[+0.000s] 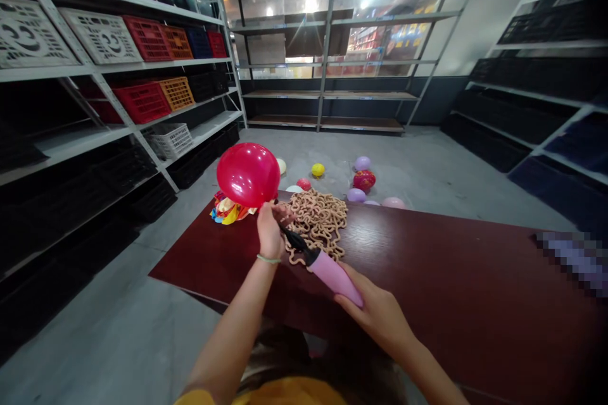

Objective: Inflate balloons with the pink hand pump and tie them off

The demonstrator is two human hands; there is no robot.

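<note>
Left hand [270, 231] pinched on a red balloon's [247, 171] neck, right hand [377, 313] wrapped round a pink pump [335, 275], over a shiny brown table [427, 266], shelves [368, 95] lining the room.

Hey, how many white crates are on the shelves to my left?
3. One white crate at the picture's left edge, a second white crate to its right, a third white crate on a lower shelf.

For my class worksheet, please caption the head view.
Left hand holds a red balloon; right hand holds a pink pump over the table.
</note>
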